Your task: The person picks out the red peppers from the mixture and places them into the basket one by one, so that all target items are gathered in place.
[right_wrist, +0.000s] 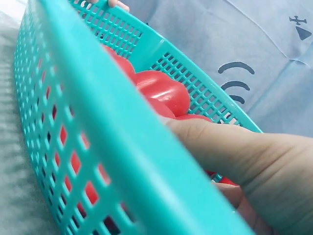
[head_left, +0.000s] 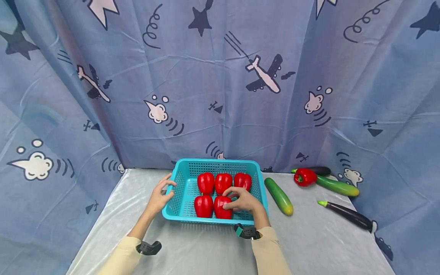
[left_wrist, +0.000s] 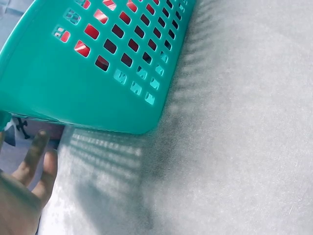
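Observation:
A turquoise plastic basket (head_left: 220, 220) holds several red bell peppers in two rows. My right hand (head_left: 242, 200) reaches over the front side and grips the front-row red bell pepper (head_left: 222, 212), thumb on its near side and fingers behind it. Beside that one sits another red bell pepper (head_left: 203, 207); behind them are the back-row peppers (head_left: 206, 182). The right wrist view shows the right thumb (right_wrist: 210, 142) past the rim, against a pepper. My left hand (head_left: 160, 196) is at the basket's left rim, fingertips right at the edge, fingers loosely extended in the left wrist view.
Right of the basket lies a green cucumber-like vegetable (head_left: 279, 196) with a yellow end. Farther right are a red bell pepper (head_left: 305, 177), a second green vegetable (head_left: 337, 186), a dark eggplant (head_left: 321, 170) and another eggplant (head_left: 348, 214). A blue patterned curtain (head_left: 206, 95) stands behind the table.

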A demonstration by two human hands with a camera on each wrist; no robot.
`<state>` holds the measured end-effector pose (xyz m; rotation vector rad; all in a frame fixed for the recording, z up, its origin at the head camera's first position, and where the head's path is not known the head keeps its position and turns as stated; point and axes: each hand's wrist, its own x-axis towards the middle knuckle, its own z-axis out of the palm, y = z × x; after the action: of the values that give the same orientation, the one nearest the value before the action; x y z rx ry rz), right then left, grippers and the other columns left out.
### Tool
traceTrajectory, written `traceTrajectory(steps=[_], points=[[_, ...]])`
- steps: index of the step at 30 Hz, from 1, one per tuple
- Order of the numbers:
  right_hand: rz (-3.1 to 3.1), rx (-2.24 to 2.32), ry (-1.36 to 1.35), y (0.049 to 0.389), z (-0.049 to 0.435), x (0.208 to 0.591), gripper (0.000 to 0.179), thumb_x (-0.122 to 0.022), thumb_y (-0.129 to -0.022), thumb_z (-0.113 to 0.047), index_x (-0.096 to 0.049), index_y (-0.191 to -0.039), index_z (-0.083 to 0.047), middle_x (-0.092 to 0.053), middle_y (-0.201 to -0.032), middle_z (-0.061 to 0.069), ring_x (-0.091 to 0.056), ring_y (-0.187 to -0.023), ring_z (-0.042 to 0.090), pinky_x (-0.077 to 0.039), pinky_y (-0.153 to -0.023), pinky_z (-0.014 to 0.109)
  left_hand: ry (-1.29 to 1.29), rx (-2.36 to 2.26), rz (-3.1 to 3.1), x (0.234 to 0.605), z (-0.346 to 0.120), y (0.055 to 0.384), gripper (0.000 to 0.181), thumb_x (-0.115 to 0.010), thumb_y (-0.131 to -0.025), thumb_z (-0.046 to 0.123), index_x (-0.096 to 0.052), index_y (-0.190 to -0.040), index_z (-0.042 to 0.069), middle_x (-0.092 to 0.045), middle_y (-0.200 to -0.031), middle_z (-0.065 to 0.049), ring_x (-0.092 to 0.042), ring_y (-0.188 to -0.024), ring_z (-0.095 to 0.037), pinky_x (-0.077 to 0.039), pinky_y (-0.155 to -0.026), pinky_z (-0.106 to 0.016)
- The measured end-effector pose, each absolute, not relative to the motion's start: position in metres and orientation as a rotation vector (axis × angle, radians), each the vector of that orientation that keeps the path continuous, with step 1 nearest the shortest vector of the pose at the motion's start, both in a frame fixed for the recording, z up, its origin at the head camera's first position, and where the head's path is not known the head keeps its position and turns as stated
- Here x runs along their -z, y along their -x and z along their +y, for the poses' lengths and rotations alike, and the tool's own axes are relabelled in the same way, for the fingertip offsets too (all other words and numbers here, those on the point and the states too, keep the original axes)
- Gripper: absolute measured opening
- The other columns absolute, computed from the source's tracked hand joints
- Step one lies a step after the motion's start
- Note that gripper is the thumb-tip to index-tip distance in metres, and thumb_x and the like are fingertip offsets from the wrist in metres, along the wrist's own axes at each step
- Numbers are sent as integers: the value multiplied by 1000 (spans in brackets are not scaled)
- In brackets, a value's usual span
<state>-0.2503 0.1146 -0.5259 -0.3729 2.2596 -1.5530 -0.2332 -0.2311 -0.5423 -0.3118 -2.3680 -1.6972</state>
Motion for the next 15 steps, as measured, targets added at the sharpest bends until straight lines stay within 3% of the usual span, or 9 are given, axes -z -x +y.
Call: traceTrajectory(steps=[5, 15], points=[[2264, 1563, 379, 249, 118, 525, 43, -87, -81, -14, -68, -118, -7, -61, -122, 19, -54, -114, 38, -58, -76, 50, 317, 1704, -2380, 524, -226, 223, 22, -58, -90, -17, -63, -110, -8, -29, -156, -34, -28, -142, -52, -41, -96, -66], [2244, 1539, 481, 253, 127, 509, 57, -84, -83, -17, -60, -133, -2, -54, -132, 29, -48, -124, 49, -55, -82, 57, 307, 1696, -2400, 514, -225, 219, 22, -58, -90, -16, -64, -109, -7, -30, -155, -34, -29, -141, -52, -42, -96, -64]])
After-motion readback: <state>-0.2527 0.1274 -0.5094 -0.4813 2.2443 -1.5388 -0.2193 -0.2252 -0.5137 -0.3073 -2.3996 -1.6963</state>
